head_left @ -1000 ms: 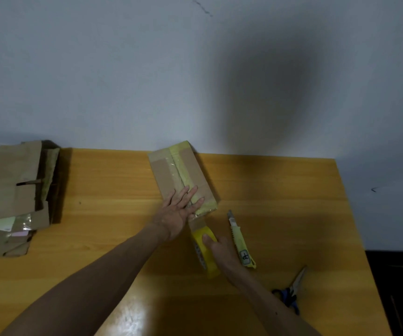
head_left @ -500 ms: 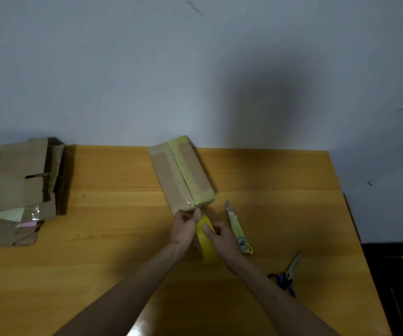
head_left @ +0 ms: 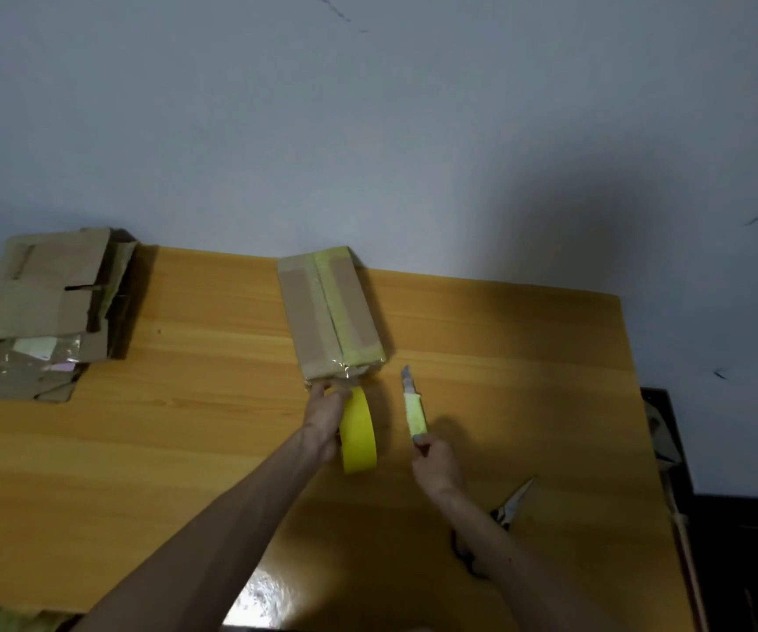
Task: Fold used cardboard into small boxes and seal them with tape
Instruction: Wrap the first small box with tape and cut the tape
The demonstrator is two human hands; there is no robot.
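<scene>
Right hand [head_left: 436,463] had left the tape roll [head_left: 359,431] and pinched the butt of the utility knife [head_left: 413,410]. Left hand [head_left: 326,415] gripped the roll, its strip running to the box [head_left: 331,317], far-centre on the table [head_left: 140,449]. Top seam taped; strip judged uncut, near end unfinished. Flat cardboard stack [head_left: 44,312] waited far left. Scissors [head_left: 511,504] lay beside the right forearm, clear of the cut.

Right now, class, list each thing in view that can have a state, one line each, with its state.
box, closed, top seam taped, lying flat.
tape roll, upright on edge, held by the left grip.
utility knife, blade out, rear end pinched by the right grip.
scissors, blades together, handles partly hidden.
cardboard stack, flattened, piled.
</scene>
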